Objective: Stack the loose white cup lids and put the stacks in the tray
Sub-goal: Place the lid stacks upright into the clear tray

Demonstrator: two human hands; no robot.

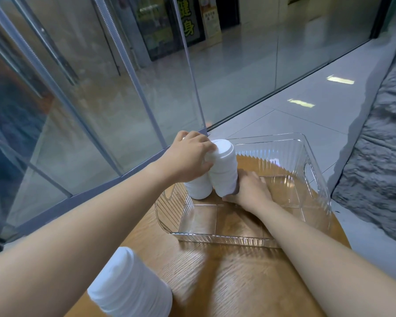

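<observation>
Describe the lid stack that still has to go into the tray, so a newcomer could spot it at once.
Start at the wooden table and find the clear ribbed tray on it. The stack of white lids stands on the table outside the tray, at the near left edge beside the left forearm. Unlike the two stacks inside the tray, no hand touches it.

three lid stacks [223,170], one tray [316,179], two hands [188,156]

Head view: we look forward and down, close over the round wooden table [226,282] and clear ribbed plastic tray [316,179].
</observation>
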